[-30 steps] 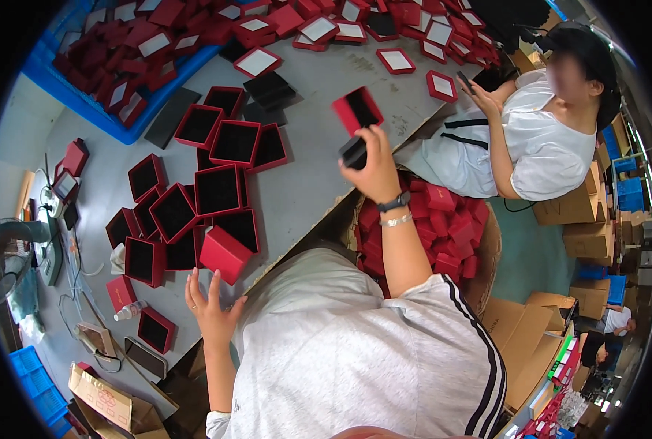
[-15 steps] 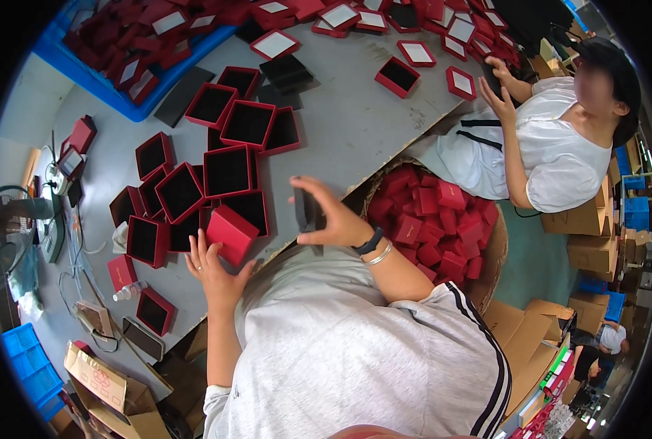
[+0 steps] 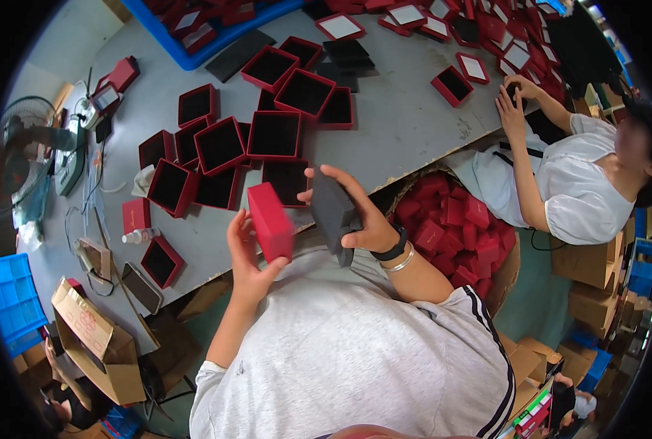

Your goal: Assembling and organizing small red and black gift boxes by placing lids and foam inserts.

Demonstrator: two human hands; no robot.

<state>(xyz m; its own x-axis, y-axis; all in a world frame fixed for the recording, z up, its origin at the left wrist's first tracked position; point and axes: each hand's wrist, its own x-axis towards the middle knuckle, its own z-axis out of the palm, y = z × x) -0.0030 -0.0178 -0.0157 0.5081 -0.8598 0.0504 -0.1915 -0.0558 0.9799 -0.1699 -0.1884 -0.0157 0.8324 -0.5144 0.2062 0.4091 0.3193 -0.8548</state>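
One red box (image 3: 269, 219) sits in the half-curled left hand (image 3: 252, 272); the right hand (image 3: 373, 228), loosely curled at its two o'clock, grips a dark piece (image 3: 329, 211) (open red boxes (image 3: 276, 135) lie toward eleven o'clock).

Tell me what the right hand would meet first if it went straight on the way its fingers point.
Gripping a dark grey block, the right hand would probably meet the open, black-lined red box to its upper left; height is unclear, so it might pass above.

Workshop with stacked cardboard cartons (image 3: 588, 265)
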